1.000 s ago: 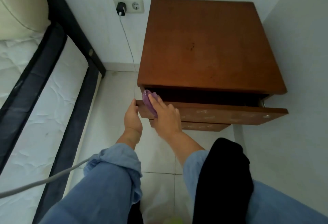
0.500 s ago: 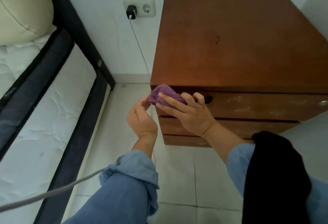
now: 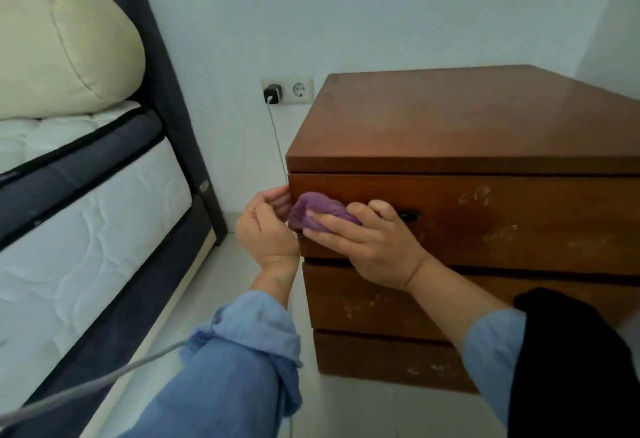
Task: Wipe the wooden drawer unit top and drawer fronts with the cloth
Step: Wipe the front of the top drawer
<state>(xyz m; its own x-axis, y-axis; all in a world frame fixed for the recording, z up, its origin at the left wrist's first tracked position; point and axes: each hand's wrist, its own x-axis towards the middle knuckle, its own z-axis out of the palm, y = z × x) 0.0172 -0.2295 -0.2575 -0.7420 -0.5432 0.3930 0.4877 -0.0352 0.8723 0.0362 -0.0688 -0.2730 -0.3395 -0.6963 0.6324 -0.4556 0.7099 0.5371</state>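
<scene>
While R hand [image 3: 367,240] presses cloth [image 3: 320,214] on top drawer front [image 3: 502,222], L hand [image 3: 266,226] seems loosely curled.

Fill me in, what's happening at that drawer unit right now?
A person is wiping the wooden drawer unit. The right hand presses a purple cloth flat against the left end of the top drawer front, which is shut. The left hand is curled at the drawer's left edge, beside the cloth. Pale smudges show on the drawer fronts further right and lower down.
</scene>
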